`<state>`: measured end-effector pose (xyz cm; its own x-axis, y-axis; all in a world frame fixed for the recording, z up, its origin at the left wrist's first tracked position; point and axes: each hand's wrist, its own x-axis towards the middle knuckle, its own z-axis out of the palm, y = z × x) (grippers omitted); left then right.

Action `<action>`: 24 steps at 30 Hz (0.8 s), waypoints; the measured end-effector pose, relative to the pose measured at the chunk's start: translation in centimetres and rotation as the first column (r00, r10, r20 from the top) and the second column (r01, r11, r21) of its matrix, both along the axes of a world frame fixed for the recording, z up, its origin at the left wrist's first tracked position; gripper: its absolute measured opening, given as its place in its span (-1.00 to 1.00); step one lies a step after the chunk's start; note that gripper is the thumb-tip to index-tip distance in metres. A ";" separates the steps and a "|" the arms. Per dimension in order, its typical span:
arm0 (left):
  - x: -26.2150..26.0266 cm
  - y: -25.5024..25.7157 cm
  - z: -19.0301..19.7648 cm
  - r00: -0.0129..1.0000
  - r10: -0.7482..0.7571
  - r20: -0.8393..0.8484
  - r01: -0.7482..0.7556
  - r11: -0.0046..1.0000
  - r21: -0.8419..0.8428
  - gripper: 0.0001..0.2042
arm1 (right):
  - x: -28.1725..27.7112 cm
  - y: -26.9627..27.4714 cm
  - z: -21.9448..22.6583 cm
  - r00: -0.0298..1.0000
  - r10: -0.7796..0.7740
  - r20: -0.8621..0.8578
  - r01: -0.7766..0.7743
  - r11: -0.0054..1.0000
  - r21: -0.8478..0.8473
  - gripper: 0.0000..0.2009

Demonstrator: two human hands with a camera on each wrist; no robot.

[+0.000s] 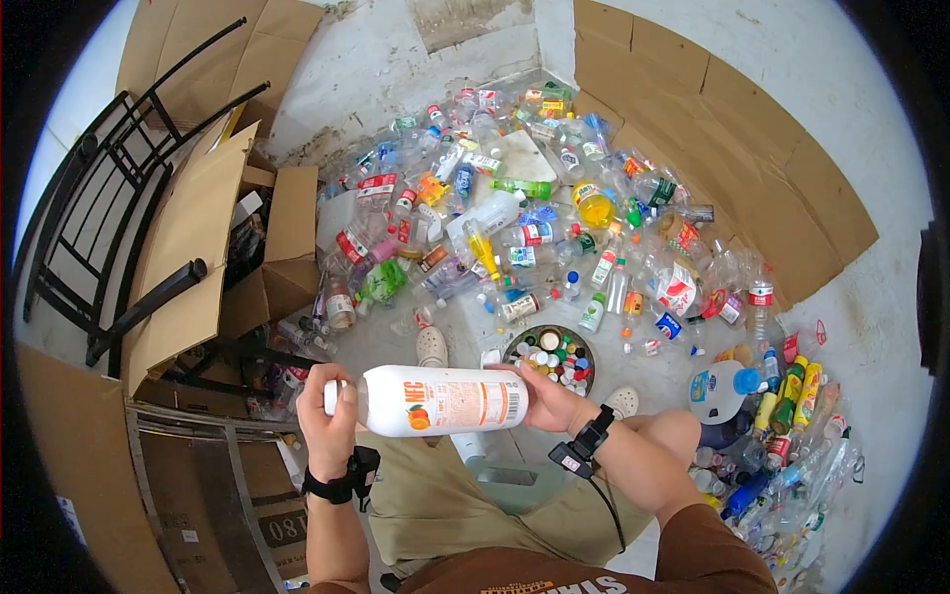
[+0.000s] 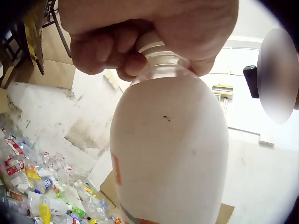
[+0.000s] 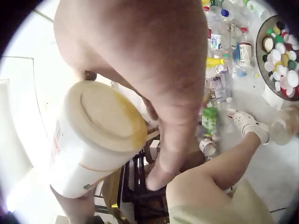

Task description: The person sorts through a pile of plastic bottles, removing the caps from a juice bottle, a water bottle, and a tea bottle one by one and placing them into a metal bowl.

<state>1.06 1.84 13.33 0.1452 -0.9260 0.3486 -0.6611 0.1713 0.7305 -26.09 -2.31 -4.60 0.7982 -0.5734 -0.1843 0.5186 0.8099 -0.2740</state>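
A white juice bottle [image 1: 440,401] with an orange-printed label lies sideways across the lap, cap end to the left. My left hand [image 1: 332,411] grips it at the cap and neck; the left wrist view shows curled fingers [image 2: 100,51] around the neck [image 2: 161,65]. At the other end my right hand [image 1: 549,398] holds the bottle near its base. In the right wrist view the round bottle base [image 3: 110,116] faces the camera, with a yellowish stain along one side.
A round tray of loose caps [image 1: 507,348] sits on the floor ahead. Beyond it spreads a big heap of plastic bottles [image 1: 534,233]. More bottles and a large clear jug [image 1: 717,396] lie at the right. Cardboard boxes [image 1: 287,233] and a black metal frame [image 1: 94,228] stand left.
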 end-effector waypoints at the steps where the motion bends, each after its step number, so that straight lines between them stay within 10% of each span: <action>1: -0.2 0.1 0.1 0.999 -0.036 0.025 0.037 0.999 -0.039 -0.90 | -0.2 -0.3 -1.2 0.991 0.123 0.060 -0.121 0.992 -0.033 -0.39; 3: -0.3 0.0 0.3 0.998 -0.053 0.037 0.053 0.998 -0.015 -0.90 | -0.5 -0.8 -2.8 0.917 0.363 0.169 -0.346 0.931 -0.119 -0.41; 6: 0.1 -0.2 -0.2 1.000 0.013 -0.016 -0.013 0.999 0.034 -0.90 | -0.3 -0.2 -2.3 0.979 0.200 0.036 -0.199 0.979 -0.043 -0.41; 9: 0.4 -0.5 -0.2 0.992 0.099 -0.078 -0.089 0.990 0.113 -0.90 | -0.1 0.0 -0.4 0.988 -0.154 -0.008 0.133 0.878 -0.459 -0.32; 15: 0.1 -0.3 0.0 0.999 0.024 -0.022 -0.023 0.997 0.074 -0.87 | -0.2 0.3 0.4 0.997 -0.075 -0.005 0.072 0.970 -0.234 -0.20; 18: -0.7 -0.1 0.8 0.997 -0.069 0.046 0.068 0.997 0.032 -0.85 | -0.2 -0.1 -0.4 0.968 0.232 0.097 -0.235 0.972 0.019 -0.26; 21: -1.0 -0.3 0.8 0.993 -0.089 0.074 0.089 0.996 0.001 -0.87 | 0.0 -0.1 -1.6 0.954 0.297 -0.044 -0.300 0.952 -0.064 -0.29; 24: -0.9 -0.7 0.4 0.998 -0.056 0.043 0.056 0.998 -0.012 -0.87 | 0.2 0.0 -1.2 0.995 0.052 -0.086 -0.068 0.978 -0.197 -0.31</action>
